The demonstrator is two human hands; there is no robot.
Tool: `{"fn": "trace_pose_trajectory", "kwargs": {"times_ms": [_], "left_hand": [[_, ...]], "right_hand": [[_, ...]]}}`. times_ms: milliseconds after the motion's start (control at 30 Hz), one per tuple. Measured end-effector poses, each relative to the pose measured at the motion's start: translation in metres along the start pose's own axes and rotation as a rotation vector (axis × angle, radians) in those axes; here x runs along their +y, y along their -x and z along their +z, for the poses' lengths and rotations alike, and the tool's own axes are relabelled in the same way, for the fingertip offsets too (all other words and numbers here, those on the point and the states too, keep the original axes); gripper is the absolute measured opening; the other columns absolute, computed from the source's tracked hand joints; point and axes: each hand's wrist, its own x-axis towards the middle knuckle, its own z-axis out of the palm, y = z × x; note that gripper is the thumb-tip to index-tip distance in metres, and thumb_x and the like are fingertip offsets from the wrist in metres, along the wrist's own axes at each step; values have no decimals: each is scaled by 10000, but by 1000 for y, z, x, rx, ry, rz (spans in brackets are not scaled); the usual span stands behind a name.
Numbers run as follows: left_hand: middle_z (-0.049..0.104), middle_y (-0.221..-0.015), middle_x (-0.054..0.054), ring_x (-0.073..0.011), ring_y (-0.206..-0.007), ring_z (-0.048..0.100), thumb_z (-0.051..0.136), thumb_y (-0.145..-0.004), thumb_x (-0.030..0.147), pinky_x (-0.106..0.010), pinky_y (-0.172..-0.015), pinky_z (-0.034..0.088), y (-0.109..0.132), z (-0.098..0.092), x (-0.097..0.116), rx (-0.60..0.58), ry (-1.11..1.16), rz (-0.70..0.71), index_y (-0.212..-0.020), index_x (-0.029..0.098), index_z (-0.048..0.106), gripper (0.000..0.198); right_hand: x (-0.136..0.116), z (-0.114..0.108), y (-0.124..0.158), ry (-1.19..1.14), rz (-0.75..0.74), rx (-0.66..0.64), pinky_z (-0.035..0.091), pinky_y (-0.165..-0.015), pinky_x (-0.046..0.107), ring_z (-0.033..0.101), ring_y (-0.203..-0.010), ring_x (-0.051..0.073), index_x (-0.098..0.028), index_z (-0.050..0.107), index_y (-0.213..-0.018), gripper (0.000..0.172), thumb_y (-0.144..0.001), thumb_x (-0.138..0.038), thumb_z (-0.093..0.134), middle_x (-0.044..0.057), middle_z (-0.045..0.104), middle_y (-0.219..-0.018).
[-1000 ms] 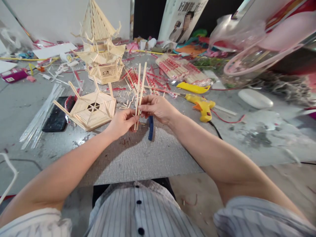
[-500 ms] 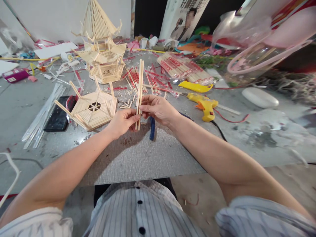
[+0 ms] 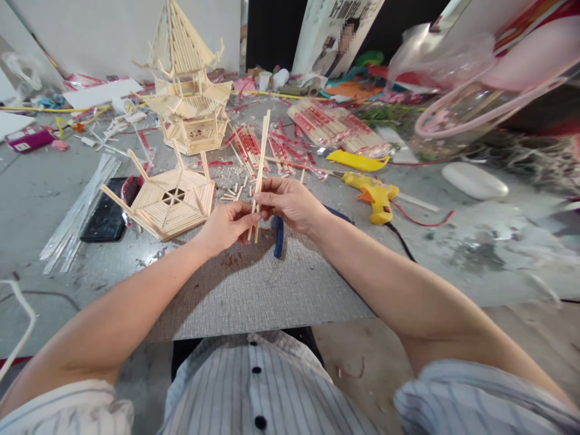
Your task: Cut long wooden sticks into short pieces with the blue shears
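Observation:
Both hands meet above a grey textured board (image 3: pixel 254 290) and hold a pair of long wooden sticks (image 3: pixel 261 151) upright, leaning slightly right. My left hand (image 3: pixel 224 226) pinches their lower part. My right hand (image 3: pixel 290 202) grips them a little higher with closed fingers. Under my right hand lies a blue-handled tool (image 3: pixel 278 234). A flat hexagonal stick roof (image 3: pixel 170 199) sits just left of my left hand. A tall stick pagoda (image 3: pixel 188 90) stands behind it.
A yellow glue gun (image 3: pixel 374 196) with a black and red cord lies right of my hands. Packs of wrapped sticks (image 3: pixel 335 127), loose sticks and offcuts cover the middle. A black phone (image 3: pixel 106 217) and clear strips (image 3: pixel 75 211) lie at left. A clear bag (image 3: pixel 453 78) hangs at right.
The two sticks, spread apart at their tops a second ago, now lie close together and lean a little more to the right. The hands stayed in place.

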Motion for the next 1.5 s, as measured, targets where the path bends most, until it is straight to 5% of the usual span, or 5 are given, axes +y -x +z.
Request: {"fn": "trace_pose_trajectory", "kwargs": {"times_ms": [333, 733, 1067, 1267, 1500], "left_hand": [[532, -528, 39, -44, -371, 488, 495, -820, 255, -165, -389, 392, 4, 1, 1, 25, -72, 27, -708, 149, 501, 155], [533, -553, 41, -37, -378, 480, 472, -822, 279, -153, -391, 357, 5, 2, -3, 63, -204, 68, -736, 152, 513, 159], [582, -714, 17, -26, -371, 495, 461, -840, 315, -164, -368, 384, 1, -1, -4, 105, 33, 75, -810, 151, 501, 172], [569, -612, 29, -23, -372, 479, 534, -795, 244, -155, -372, 369, 3, -1, 6, 59, -19, 36, -727, 139, 532, 125], [560, -592, 35, -16, -356, 447, 520, -808, 241, -150, -353, 340, 0, -3, 2, 81, -61, 86, -725, 147, 513, 126]], "right_hand": [[-25, -2, -9, 72, -50, 129, 422, -400, 209, 493, -403, 56, -163, 527, -689, 172, -672, -197, 694, -54, 525, -559], [-45, -35, -97, 498, -3, 584, 340, -298, 166, 428, -316, 49, -153, 517, -613, 155, -722, -69, 588, -32, 487, -443], [-29, 0, -7, 94, -1, 128, 480, -419, 186, 580, -442, 75, -157, 537, -738, 107, -766, -206, 627, -7, 641, -639], [-15, 3, 7, 51, -38, 83, 507, -492, 212, 595, -496, 76, -171, 525, -739, 210, -716, -307, 684, -11, 643, -676], [-9, -14, 10, 739, -276, 175, 457, -576, 280, 571, -579, 116, -184, 601, -824, 157, -805, -331, 550, 24, 658, -768]]}}
